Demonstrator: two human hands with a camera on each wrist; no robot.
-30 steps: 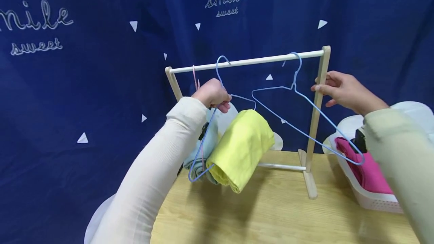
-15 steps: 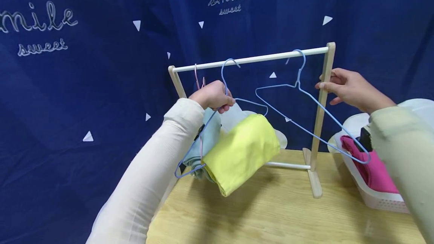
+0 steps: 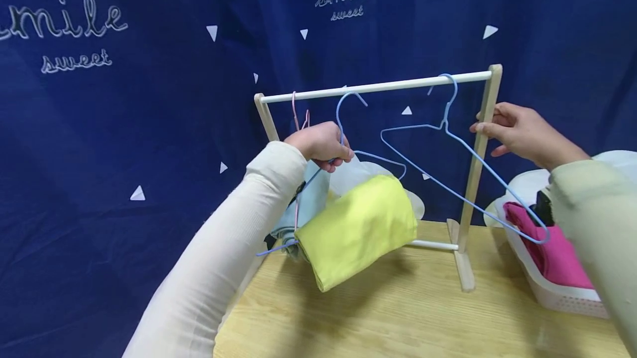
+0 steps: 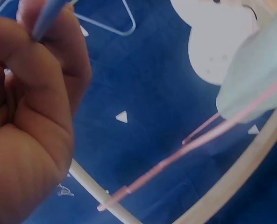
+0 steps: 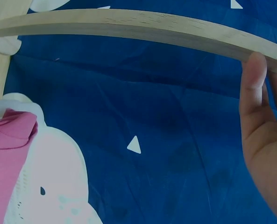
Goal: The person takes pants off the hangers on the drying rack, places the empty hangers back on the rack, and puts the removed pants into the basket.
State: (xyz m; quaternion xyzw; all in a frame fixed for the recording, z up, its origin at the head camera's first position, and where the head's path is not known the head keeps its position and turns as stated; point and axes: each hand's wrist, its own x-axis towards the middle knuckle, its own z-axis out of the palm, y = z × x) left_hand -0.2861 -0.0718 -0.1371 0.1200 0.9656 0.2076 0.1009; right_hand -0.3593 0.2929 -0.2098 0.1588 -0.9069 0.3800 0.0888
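Note:
My left hand (image 3: 325, 146) grips a blue wire hanger (image 3: 380, 157) by its neck, in front of the rack. A folded yellow cloth (image 3: 360, 225) hangs over the hanger's lower bar. The hanger's hook points up, its top close under the white rail (image 3: 403, 86). In the left wrist view, curled fingers (image 4: 45, 88) surround the blue wire. My right hand (image 3: 527, 131) holds the rack's right wooden post (image 3: 479, 164) between thumb and fingers; the right wrist view has the thumb (image 5: 254, 77) against that post. A second blue hanger (image 3: 423, 175) hangs bare from the rail near the post.
A pink hanger (image 4: 175, 156) with a light blue cloth (image 3: 318, 181) hangs at the rail's left end. At the right, a pale basket (image 3: 572, 302) holds a bright pink cloth (image 3: 562, 258). The rack's foot (image 3: 465, 272) stands on a wooden table (image 3: 398, 319), before a dark blue curtain (image 3: 174, 125).
The held hanger has turned, so the yellow cloth shows more broadly, and its hook has shifted slightly right and lower against the rail. My right hand stays on the post. The head view has shifted slightly.

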